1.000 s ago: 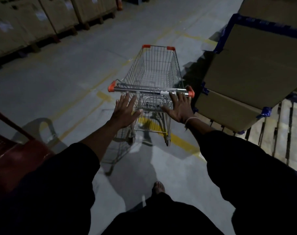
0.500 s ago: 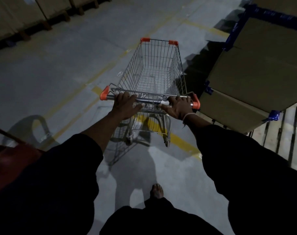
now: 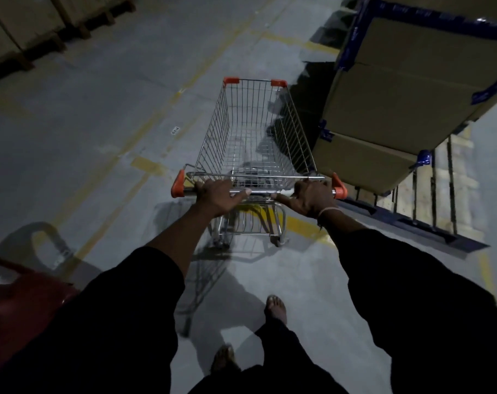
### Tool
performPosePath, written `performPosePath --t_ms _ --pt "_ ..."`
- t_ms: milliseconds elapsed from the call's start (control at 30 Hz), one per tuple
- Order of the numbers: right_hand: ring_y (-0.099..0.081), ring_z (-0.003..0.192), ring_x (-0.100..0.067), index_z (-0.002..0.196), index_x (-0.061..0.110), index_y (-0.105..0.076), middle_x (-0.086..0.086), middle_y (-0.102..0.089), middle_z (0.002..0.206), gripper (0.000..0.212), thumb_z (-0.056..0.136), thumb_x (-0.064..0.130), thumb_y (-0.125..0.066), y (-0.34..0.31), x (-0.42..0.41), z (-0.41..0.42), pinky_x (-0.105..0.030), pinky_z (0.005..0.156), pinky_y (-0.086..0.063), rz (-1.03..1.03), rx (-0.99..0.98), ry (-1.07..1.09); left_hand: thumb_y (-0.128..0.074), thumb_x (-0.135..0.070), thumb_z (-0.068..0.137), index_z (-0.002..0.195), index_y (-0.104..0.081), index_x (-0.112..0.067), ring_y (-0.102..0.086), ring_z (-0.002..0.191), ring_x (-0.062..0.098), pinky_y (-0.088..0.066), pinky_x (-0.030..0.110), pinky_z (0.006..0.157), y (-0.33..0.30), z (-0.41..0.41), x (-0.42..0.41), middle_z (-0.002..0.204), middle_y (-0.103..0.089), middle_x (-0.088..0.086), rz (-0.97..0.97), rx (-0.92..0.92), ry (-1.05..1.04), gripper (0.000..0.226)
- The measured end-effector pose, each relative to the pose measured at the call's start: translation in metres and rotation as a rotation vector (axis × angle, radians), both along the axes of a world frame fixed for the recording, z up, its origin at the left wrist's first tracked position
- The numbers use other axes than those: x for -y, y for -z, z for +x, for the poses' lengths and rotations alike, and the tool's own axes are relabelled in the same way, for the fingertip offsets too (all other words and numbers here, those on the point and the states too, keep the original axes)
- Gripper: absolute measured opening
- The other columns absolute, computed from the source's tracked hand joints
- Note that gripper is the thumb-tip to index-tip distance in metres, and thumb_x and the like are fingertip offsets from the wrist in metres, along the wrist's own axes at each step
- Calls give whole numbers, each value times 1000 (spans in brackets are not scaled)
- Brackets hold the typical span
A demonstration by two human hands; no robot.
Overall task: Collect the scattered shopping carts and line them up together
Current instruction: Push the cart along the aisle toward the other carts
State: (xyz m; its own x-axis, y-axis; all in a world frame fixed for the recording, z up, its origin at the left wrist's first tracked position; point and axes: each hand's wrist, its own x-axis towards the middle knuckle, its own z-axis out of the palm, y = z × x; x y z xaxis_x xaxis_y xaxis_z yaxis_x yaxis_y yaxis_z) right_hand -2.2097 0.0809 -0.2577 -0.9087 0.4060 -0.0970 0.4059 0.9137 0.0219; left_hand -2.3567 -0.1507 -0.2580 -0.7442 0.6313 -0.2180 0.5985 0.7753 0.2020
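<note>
A wire shopping cart (image 3: 250,132) with orange corner caps stands on the grey floor straight ahead of me, its basket empty. Its metal handle bar (image 3: 263,191) runs across the near end between two orange end pieces. My left hand (image 3: 219,196) is closed over the left part of the bar. My right hand (image 3: 309,199) grips the right part, a thin band on its wrist. Both sleeves are black. No other cart is in view.
Large cardboard boxes with blue tape (image 3: 406,89) sit on a wooden pallet (image 3: 440,200) close to the cart's right side. More boxes on pallets (image 3: 23,27) line the far left. A dark red object (image 3: 23,297) is at my lower left. Yellow lines (image 3: 145,166) cross the floor.
One second ago both hands were open and reaching for the handle. They have since closed on the bar, and the cart has turned a little to the right, nearer the boxes.
</note>
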Motion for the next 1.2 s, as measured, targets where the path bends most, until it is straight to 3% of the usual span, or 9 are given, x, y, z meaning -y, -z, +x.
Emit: performPosePath --t_ms 67,133,233,333,533,633,833,1067,1200 --pt "-63 64 -24 58 21 -46 -4 -58 56 88 72 104 -18 -1 15 19 -42 80 -44 23 -10 21 -25 -89 89 126 -62 -13 -58 125 37 -27 60 116 -6 13 4 133 -64 16 -93 -5 18 92" --pt "-60 60 -21 54 20 -45 -2 -53 52 89 73 104 -23 -3 30 36 -41 76 -40 8 33 45 -19 -95 83 122 -66 -13 -63 118 35 -28 65 115 -6 23 10 126 -68 16 -142 -6 35 103" --pt "-64 64 -21 54 21 -53 0 -60 56 93 71 106 -17 -6 51 59 -40 85 -49 12 105 85 -6 -108 65 93 -69 -13 -68 102 32 -38 67 108 -3 33 23 101 -72 14 -166 8 102 118" --pt "-64 60 -20 58 20 -57 -2 -62 59 95 70 106 -18 -5 67 82 -38 78 -57 -68 102 120 -10 -107 68 72 -58 -16 -67 90 29 -46 58 102 -5 53 36 83 -64 8 -151 19 171 102" --pt "-54 52 -21 53 20 -45 -2 -52 53 94 66 109 -17 -9 89 134 -37 72 -53 -171 67 213 -17 -103 74 87 -68 -14 -59 88 25 -37 47 91 -5 101 52 87 -62 8 -147 -86 174 104" --pt "-54 53 -21 52 20 -44 -2 -50 53 93 66 107 -17 -14 102 162 -36 71 -52 -157 73 228 -15 -104 71 97 -72 -17 -55 92 26 -34 49 97 -2 125 57 93 -64 8 -149 -104 185 107" --pt "-60 57 -22 55 18 -50 -2 -55 55 91 78 101 -23 -14 133 227 -36 73 -57 -162 83 318 -15 -106 69 109 -71 -20 -50 127 39 -27 59 111 5 170 66 120 -67 13 -105 -32 237 110" --pt "-59 59 -24 52 14 -52 -5 -54 54 91 81 96 -27 -18 169 317 -33 67 -50 -117 55 449 -19 -104 72 98 -70 -22 -54 121 38 -29 62 110 2 235 68 116 -69 13 -92 -7 407 100" --pt "-60 59 -23 52 14 -53 -6 -56 55 92 81 97 -27 -17 182 365 -34 69 -54 -110 38 551 -27 -97 81 112 -72 -17 -48 130 39 -28 60 112 -9 277 60 124 -66 15 -100 -31 502 96"
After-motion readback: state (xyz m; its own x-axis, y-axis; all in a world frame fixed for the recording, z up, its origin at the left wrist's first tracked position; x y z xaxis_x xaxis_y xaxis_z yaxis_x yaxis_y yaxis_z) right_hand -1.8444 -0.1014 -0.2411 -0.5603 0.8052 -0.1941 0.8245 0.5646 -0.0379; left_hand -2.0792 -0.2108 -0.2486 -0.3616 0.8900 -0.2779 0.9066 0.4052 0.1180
